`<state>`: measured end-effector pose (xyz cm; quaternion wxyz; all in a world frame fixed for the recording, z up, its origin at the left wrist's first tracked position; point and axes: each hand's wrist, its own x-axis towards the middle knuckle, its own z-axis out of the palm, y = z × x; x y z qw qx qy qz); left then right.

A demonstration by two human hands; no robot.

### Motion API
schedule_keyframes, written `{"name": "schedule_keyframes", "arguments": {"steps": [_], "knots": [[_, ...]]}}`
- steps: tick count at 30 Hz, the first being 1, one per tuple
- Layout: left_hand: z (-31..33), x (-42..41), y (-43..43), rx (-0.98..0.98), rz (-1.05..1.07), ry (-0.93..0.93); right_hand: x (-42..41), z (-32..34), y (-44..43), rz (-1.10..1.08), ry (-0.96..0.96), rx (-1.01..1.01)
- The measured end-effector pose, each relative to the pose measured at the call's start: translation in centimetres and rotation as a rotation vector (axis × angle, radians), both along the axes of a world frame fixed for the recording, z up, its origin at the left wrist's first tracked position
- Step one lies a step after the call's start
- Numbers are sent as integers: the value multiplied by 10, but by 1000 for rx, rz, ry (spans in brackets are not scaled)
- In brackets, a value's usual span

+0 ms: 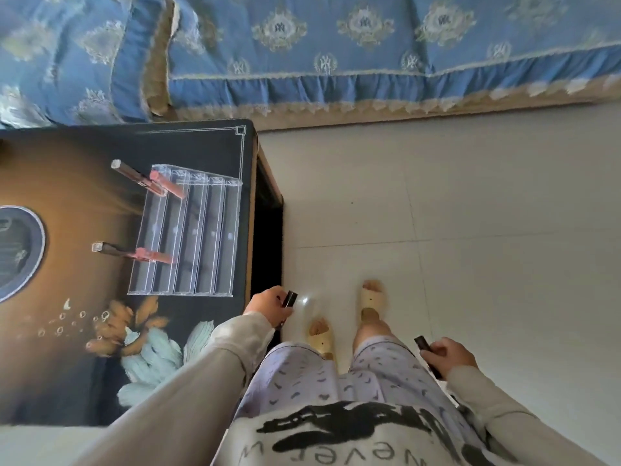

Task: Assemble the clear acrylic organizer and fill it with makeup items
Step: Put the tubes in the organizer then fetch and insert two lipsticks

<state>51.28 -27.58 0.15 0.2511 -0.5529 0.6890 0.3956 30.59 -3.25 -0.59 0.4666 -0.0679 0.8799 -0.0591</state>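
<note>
We grip a dark tube in each hand — left hand [268,306], right hand [448,354] — fingers clenched, off the tabletop's [84,381] right edge, beside the clear acrylic organizer [188,233].

Clear glossy acrylic organizer [188,233], glossy printed tabletop [84,358], smooth pale floor tiles [487,230], patterned blue cloth [336,45]

Two pink tubes [168,186] [149,255], two dark tubes [289,299] [424,344], one organizer [188,233].

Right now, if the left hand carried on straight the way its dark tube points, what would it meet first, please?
The left hand aims its dark tube up and right, past the table corner; only bare floor lies ahead, though depth is unclear.
</note>
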Motion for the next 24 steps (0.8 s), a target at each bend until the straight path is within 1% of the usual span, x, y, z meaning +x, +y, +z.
{"name": "schedule_keyframes", "arguments": {"steps": [4, 8, 14, 18, 20, 22, 24], "knots": [[-2, 10, -7, 23, 157, -63, -46, -5, -61, 89, -26, -73], [2, 15, -1, 40, 348, -156, -88, -5, -132, 311, -21, -110], [-1, -4, 30, 84, 607, -161, -116, 4, -231, 605, -61, -221], [-5, -26, 52, 125, 877, -122, -117, 3, -277, 841, -87, -185], [-7, -30, 58, 137, 1005, -116, -116, 1, -292, 910, -89, -169], [-8, -29, 60, 138, 1098, -113, -115, -1, -305, 961, -90, -157], [-10, -25, 57, 154, 1147, -112, -114, -4, -316, 1052, -81, -120]]}}
